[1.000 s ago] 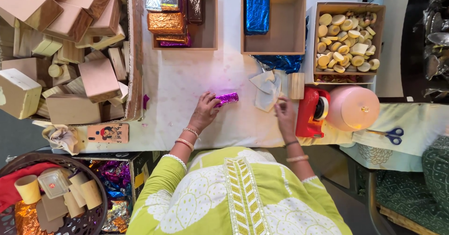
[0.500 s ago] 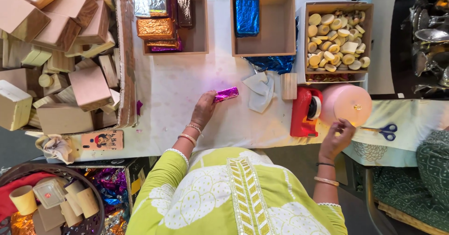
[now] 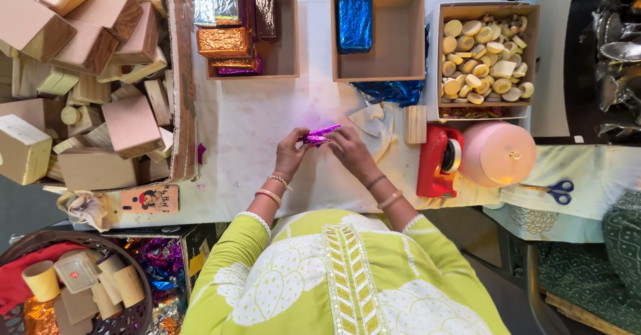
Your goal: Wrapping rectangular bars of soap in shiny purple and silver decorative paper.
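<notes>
White-clothed worktable (image 3: pixel 254 128) seen from above, person in a lime-green patterned top at its 6 o'clock edge. Left hand (image 3: pixel 292 153) and right hand (image 3: pixel 350 149) meet near table centre, both closed on a small purple foil-wrapped piece (image 3: pixel 319 135): left fingers pinch its left end, right fingers its right end, piece held just above the cloth; contact with the cloth cannot be told. Bangles on both wrists. At 12 o'clock from the hands, an open wooden box (image 3: pixel 396 35) holding a blue foil-wrapped block (image 3: pixel 354 24), with crumpled blue foil (image 3: pixel 394 92) spilling below its front edge. At 11 o'clock, a second wooden box (image 3: pixel 284 48) with copper, dark brown and purple foil-wrapped blocks. At 1 o'clock, a cardboard tray of pale round wooden discs (image 3: pixel 484 58). At 3 o'clock, a red tape dispenser (image 3: pixel 437 160), touching or just beside a pink round lid-like container (image 3: pixel 497 153); blue-handled scissors (image 3: pixel 551 189) farther out at 3 o'clock. Small bare wooden block (image 3: pixel 414 124) stands just above the dispenser, white paper scraps (image 3: pixel 377 125) just beside the right hand. At 9 to 10 o'clock, a big cardboard carton of plain wooden blocks (image 3: pixel 100 81). At 8 o'clock, below table level, a dark woven basket (image 3: pixel 127 275) with wooden pieces.
</notes>
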